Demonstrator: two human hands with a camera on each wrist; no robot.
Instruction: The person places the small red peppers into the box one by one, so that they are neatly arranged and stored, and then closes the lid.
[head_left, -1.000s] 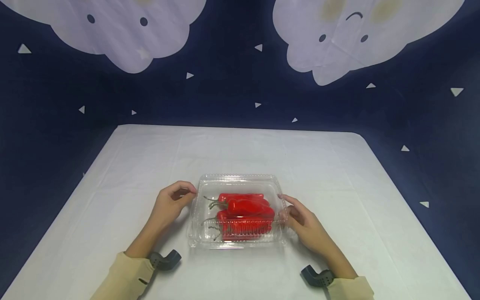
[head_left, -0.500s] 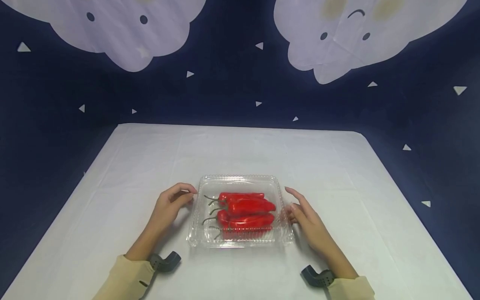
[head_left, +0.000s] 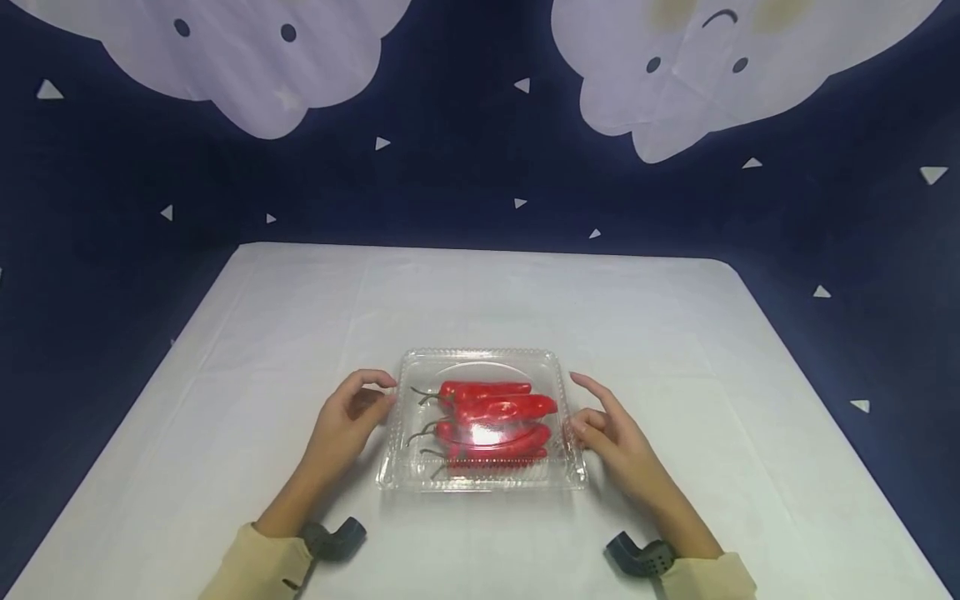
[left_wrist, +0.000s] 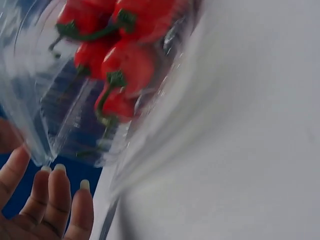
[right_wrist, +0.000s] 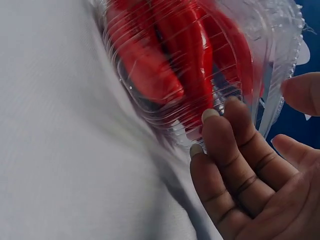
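Observation:
A clear plastic clamshell box (head_left: 480,478) sits on the white cloth between both hands, its lid over several red peppers (head_left: 501,407) with green stems. My left hand (head_left: 339,427) is at the box's left edge in the head view, thumb and index fingertips right at the rim. In the left wrist view, its other fingers (left_wrist: 58,200) are loosely bent below the box's corner. My right hand (head_left: 617,442) is at the right side, its index finger stretched out away from the rim. Its lower fingertips (right_wrist: 220,131) lie against the ribbed side wall in the right wrist view.
A white cloth (head_left: 480,304) covers the table around the box. Behind it hangs a dark blue backdrop (head_left: 465,175) with clouds and small triangles. Each wrist wears a dark strap mount, at left (head_left: 339,540) and at right (head_left: 637,554).
The right index finger has moved off the box's right rim and extends outward. The box's ribbed front band appears lower, nearer the front edge. The left hand stays at the left rim.

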